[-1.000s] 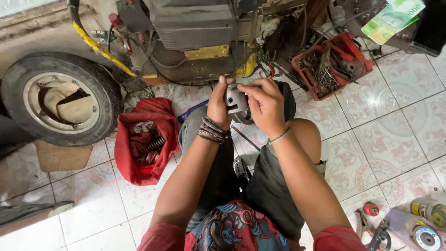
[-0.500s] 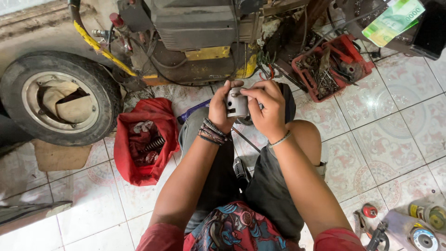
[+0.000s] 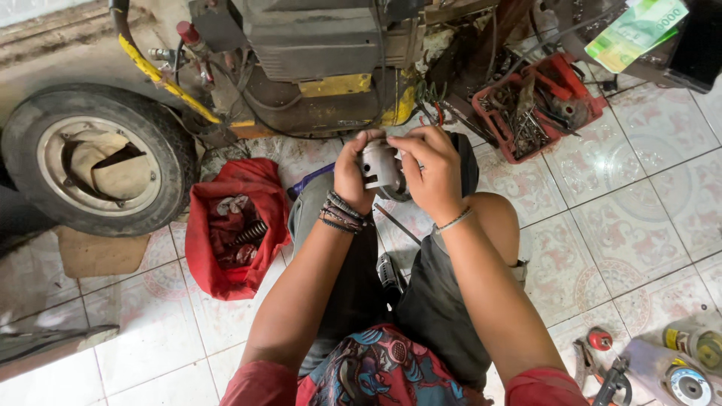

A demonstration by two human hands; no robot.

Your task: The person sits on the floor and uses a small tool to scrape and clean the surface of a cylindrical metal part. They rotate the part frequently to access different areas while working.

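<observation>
Both hands meet in the middle of the view, just above the knees, around one grey metal cylinder part (image 3: 378,167). The left hand (image 3: 350,174) is closed on the part's left side, fingers wrapped behind it and thumb up along its edge; several dark bracelets (image 3: 342,213) ring that wrist. The right hand (image 3: 429,171) is curled over the part's right side and top, fingers bent inward and pressing on it, with one thin bracelet at its wrist. The part is lifted clear of the floor, held between the two palms.

Outward from there: one red cloth bag (image 3: 235,225) lies open on the tiles to the left, with a coil spring and metal pieces inside. Farther left lies one wheel with tyre (image 3: 94,167), flat on the ground. Beyond the hands stands a dirty machine body (image 3: 316,68) with yellow trim and hoses. Far right sits one red tray (image 3: 538,105) full of tools. At the near right corner lie pliers with red handles (image 3: 598,361) and an angle grinder (image 3: 688,368). Nothing stands between the camera and the held part.
</observation>
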